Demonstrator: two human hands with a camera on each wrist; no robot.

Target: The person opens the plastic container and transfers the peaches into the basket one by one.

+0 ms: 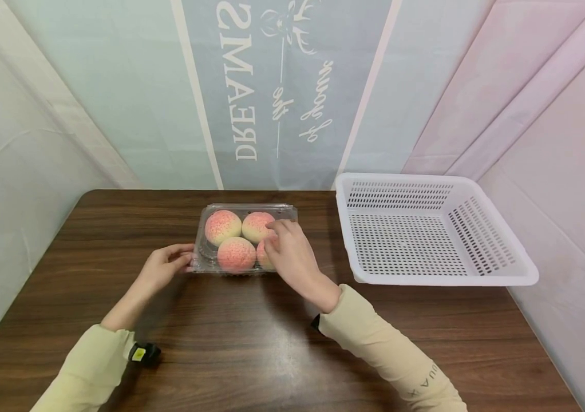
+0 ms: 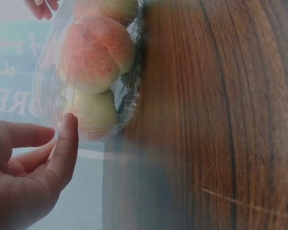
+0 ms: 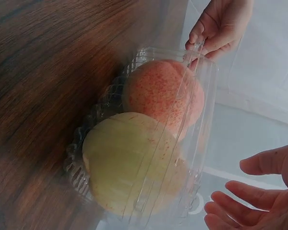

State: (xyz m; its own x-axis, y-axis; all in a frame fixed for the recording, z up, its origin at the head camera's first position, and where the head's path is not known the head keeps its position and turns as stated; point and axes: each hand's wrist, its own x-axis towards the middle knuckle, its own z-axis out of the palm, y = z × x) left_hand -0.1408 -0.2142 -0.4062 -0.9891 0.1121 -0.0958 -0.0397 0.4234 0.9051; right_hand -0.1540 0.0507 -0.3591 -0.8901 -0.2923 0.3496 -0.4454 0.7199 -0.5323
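A clear plastic clamshell box [image 1: 209,253] sits on the table with several pink-and-cream peaches inside, one peach [image 1: 236,255] at its front. Its transparent lid lies over the fruit. At the box's left edge, my left hand [image 1: 163,264] pinches the rim between thumb and fingers; the right wrist view shows this left hand [image 3: 221,31] at the far corner. Above the box's right side hovers my right hand [image 1: 292,252], partly hiding a peach [image 1: 264,257]. In the right wrist view, the right hand [image 3: 259,196] has its fingers spread, apart from the lid.
A white perforated plastic basket [image 1: 406,243] stands right of the box on the dark wooden table [image 1: 251,343]. Behind the table hangs a printed cloth [image 1: 282,114], with pale cloth walls at both sides.
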